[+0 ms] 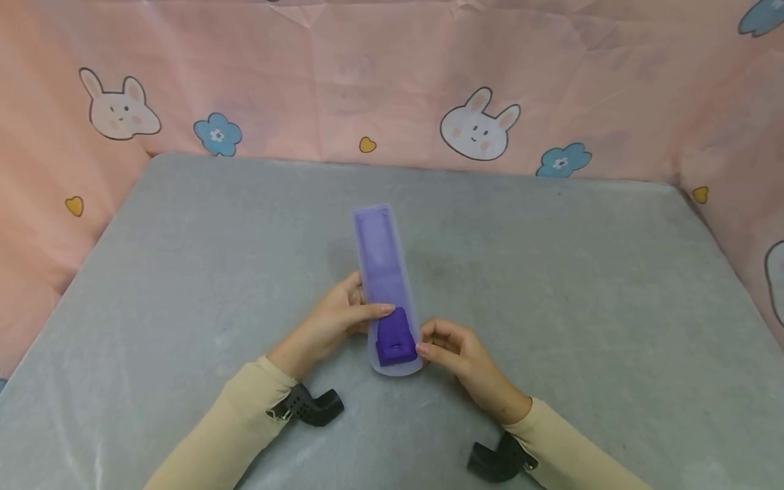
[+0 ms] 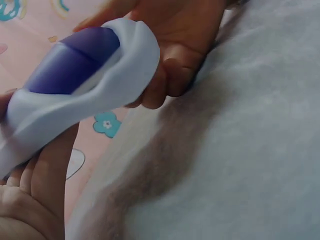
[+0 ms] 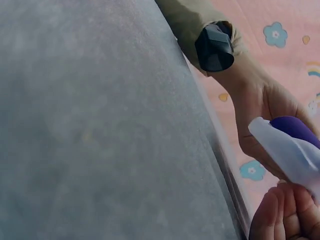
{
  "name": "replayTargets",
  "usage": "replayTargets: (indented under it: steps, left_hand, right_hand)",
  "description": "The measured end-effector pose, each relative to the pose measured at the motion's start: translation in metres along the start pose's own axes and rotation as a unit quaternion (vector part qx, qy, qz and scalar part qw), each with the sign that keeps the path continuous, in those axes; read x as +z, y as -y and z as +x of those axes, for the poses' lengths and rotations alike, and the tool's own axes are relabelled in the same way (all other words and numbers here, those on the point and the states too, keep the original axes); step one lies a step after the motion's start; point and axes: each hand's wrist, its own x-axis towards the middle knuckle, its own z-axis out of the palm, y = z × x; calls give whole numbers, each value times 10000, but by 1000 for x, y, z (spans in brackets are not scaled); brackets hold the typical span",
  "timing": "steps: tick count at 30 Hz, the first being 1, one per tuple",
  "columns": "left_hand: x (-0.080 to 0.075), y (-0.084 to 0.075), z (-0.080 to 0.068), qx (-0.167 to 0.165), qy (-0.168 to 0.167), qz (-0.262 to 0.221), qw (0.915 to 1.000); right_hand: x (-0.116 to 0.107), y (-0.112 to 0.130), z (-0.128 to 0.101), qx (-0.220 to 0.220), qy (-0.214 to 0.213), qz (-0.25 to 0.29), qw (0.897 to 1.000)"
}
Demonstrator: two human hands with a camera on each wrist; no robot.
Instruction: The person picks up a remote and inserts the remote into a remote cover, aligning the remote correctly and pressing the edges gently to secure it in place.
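**Sleeve could slip off the purple remote**

Nearest me, the purple remote [image 1: 395,338] sits inside its translucent cover [image 1: 384,262], mid-table [image 1: 184,272]. Left hand [image 1: 333,320] grips the cover; right hand [image 1: 450,347] pinches its near end. Loose silicone may slip and bunch.

**No readable text in any view**

No words, brand names, numbers or labels can be read anywhere. The only marks are printed pictures on the pink backdrop cloth [image 1: 392,75]: white rabbit faces [image 1: 480,126], blue flowers [image 1: 217,134] and small yellow hearts [image 1: 367,144]. The purple remote [image 1: 395,338] in its translucent sleeve [image 1: 381,258] shows moulded shapes but no lettering that can be made out. The grey table cover [image 1: 551,286] is plain. The wrist views are too close and blurred to show any writing
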Motion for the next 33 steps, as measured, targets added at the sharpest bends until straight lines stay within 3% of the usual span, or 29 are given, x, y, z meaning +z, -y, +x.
replayTargets:
  steps: [5, 13, 22, 33]
  left_hand:
    - [8, 3, -1, 66, 246, 412, 9988]
    - [11, 6, -2, 200, 181, 668, 9974]
    - [14, 8, -3, 237, 187, 1000, 9945]
    - [18, 10, -2, 161, 226, 1037, 9942]
  right_hand:
    - [0, 0, 1, 397, -111, 233, 9989]
    - [2, -1, 2, 751, -222, 598, 9951]
    - [2, -1, 1, 794, -195, 599, 9948]
    - [3, 0, 0, 690, -295, 717, 9946]
